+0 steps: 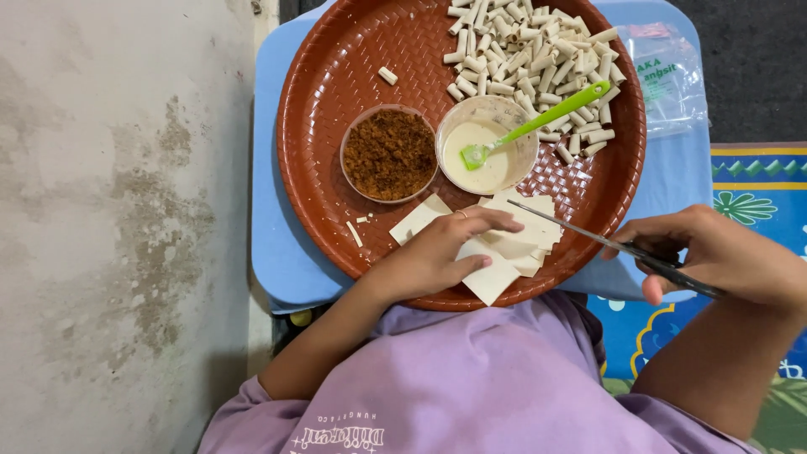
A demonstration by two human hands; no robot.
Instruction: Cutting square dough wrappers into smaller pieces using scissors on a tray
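Observation:
My left hand (441,252) rests on a loose stack of pale square dough sheets (525,231) at the near edge of a round brown woven tray (336,76), fingers pinching one sheet. My right hand (723,252) grips a pair of scissors (588,235), whose thin blades reach left over the sheets. One single sheet (414,220) lies beside the stack. A heap of small rolled dough tubes (530,59) fills the tray's far right part.
On the tray stand a clear bowl of brown crumbly filling (388,154) and a bowl of white paste (492,164) with a green spatula (538,122). The tray sits on a light blue surface (269,168). A plastic bag (672,76) lies at right. A patterned mat (756,189) lies at right, bare concrete at left.

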